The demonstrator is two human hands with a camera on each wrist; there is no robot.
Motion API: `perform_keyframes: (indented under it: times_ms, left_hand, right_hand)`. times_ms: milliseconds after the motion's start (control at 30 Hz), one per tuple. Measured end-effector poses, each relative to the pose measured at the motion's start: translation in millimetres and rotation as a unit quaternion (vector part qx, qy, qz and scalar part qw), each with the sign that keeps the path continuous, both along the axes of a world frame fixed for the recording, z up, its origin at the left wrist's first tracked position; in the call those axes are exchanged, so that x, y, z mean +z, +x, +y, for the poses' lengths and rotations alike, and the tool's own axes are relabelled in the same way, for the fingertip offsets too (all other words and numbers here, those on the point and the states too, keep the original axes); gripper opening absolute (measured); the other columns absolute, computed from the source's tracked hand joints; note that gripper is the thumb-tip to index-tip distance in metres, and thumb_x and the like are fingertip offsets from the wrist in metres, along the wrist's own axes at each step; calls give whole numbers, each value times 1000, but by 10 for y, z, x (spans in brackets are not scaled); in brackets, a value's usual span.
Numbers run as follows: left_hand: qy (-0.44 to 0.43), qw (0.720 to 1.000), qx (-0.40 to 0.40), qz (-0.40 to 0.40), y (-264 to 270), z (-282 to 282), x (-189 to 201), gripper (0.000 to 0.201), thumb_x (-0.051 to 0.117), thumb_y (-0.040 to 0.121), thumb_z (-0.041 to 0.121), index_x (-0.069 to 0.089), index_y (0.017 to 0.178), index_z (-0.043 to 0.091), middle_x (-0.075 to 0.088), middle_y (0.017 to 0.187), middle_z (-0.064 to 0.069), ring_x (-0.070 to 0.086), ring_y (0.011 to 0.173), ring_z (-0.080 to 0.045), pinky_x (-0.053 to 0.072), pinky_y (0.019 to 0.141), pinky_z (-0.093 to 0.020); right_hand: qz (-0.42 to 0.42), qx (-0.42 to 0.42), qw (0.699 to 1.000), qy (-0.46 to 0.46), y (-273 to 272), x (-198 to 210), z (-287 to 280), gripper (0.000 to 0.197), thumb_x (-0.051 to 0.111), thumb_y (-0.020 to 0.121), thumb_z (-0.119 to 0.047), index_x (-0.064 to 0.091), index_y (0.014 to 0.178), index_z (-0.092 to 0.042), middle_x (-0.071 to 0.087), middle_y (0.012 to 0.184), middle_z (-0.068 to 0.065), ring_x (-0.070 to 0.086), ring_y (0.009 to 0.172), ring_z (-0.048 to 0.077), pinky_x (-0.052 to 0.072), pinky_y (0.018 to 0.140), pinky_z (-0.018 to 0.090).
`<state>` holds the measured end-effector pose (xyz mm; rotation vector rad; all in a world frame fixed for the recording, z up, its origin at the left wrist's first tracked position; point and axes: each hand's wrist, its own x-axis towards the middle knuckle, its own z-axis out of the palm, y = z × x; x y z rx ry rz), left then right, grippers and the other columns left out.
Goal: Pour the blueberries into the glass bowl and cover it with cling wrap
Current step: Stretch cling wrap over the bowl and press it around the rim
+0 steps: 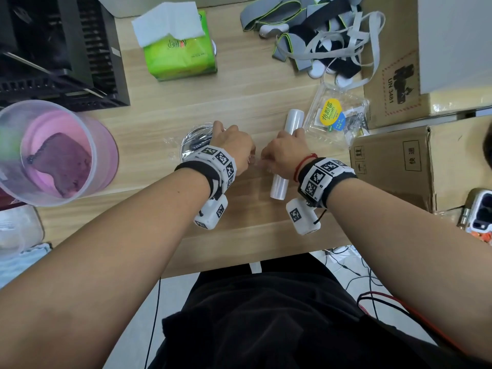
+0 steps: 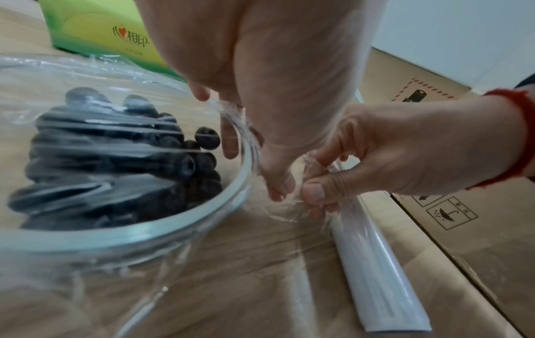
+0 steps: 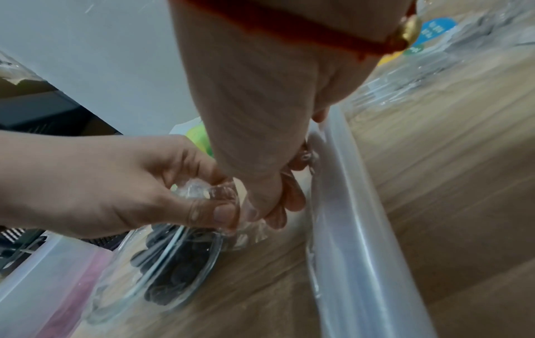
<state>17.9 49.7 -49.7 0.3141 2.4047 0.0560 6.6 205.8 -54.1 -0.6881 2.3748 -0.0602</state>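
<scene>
The glass bowl (image 2: 144, 231) holds blueberries (image 2: 115, 160) and has cling film stretched over its top; in the head view the bowl (image 1: 193, 141) sits left of both hands. My left hand (image 2: 278, 192) pinches the film just outside the bowl's right rim. My right hand (image 2: 315, 180) pinches the same film (image 2: 289, 212) right beside it, next to the cling wrap roll (image 2: 373, 263). The roll (image 1: 278, 185) lies on the table under my right hand (image 1: 263, 158), with my left hand (image 1: 250, 158) almost touching it. The right wrist view shows both pinches, left hand (image 3: 214, 196) and right hand (image 3: 275, 205).
An empty clear blueberry box (image 1: 332, 118) lies right of the roll. Cardboard boxes (image 1: 394, 161) line the right side. A green tissue pack (image 1: 178, 51) and a strap pile (image 1: 319, 35) sit at the back, a pink-tinted tub (image 1: 53, 153) and black crate (image 1: 53, 49) at the left.
</scene>
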Motion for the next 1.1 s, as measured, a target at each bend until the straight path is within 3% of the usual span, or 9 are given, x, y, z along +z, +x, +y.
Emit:
perform_keyframes:
  times_ms: [233, 367, 500, 567, 667, 767, 867, 1033, 1100]
  left_hand:
    - [-66, 997, -13, -45, -35, -78, -18, 16, 62, 83, 35, 71, 94, 41, 59, 92, 9, 43, 102, -20, 25, 90, -42]
    - [-53, 996, 8, -78, -81, -110, -14, 17, 56, 88, 43, 70, 98, 40, 59, 96, 10, 41, 106, -20, 24, 92, -45]
    - [-8, 996, -6, -85, -67, -67, 33, 26, 47, 93, 50, 63, 83, 32, 55, 84, 11, 34, 103, -19, 23, 90, -49]
    - [2, 997, -30, -73, -23, -61, 52, 26, 53, 90, 54, 65, 80, 33, 60, 87, 12, 36, 106, -19, 23, 89, -49]
    - [13, 999, -20, -48, 23, -69, 40, 8, 63, 87, 40, 69, 83, 38, 64, 95, 13, 37, 114, -21, 23, 92, -48]
    - [15, 999, -22, -34, 50, -70, 13, 16, 62, 88, 32, 73, 96, 41, 65, 101, 14, 36, 116, -19, 23, 93, -47]
    - [18, 999, -30, -30, 43, -70, 8, 19, 62, 88, 28, 74, 95, 41, 65, 102, 12, 37, 117, -16, 23, 94, -47]
    - [25, 999, -38, -18, 57, -85, -24, 10, 65, 87, 33, 75, 87, 37, 64, 101, 13, 38, 114, -14, 21, 91, -44]
    - [26, 998, -39, -29, 86, -138, -61, 9, 67, 86, 39, 76, 84, 37, 63, 100, 13, 37, 113, -14, 20, 92, -45]
  right_hand:
    - [0, -32, 999, -12, 21, -56, 154, 22, 56, 91, -34, 77, 90, -27, 73, 92, -6, 49, 105, 17, 25, 89, 42]
    - [22, -8, 1000, 21, 54, -64, 159, 23, 59, 88, -44, 76, 87, -29, 71, 89, -7, 49, 104, 18, 26, 89, 44]
    - [37, -22, 999, 16, 43, -62, 96, 24, 55, 91, -41, 75, 90, -28, 70, 84, -5, 53, 100, 20, 27, 90, 44]
    - [37, -28, 999, 7, 23, -58, 84, 24, 53, 93, -39, 74, 90, -28, 70, 84, -5, 54, 98, 21, 28, 89, 44]
    - [24, -38, 999, -14, -7, -44, 66, 20, 52, 91, -34, 72, 92, -29, 70, 84, -5, 56, 99, 22, 28, 91, 44]
    - [37, -32, 999, -5, -8, -37, 51, 23, 52, 90, -36, 73, 94, -30, 69, 82, -3, 58, 96, 23, 29, 93, 44]
    - [57, -37, 997, 33, 14, -44, 6, 25, 52, 89, -37, 75, 89, -26, 67, 80, 1, 58, 93, 24, 31, 93, 43]
    - [86, -48, 991, 93, 61, -72, -92, 20, 48, 89, -26, 67, 82, -21, 52, 71, 2, 42, 74, 23, 32, 90, 42]
    - [87, -58, 990, 98, 52, -77, -77, 17, 49, 88, -24, 65, 84, -19, 53, 73, 3, 39, 73, 23, 33, 90, 42]
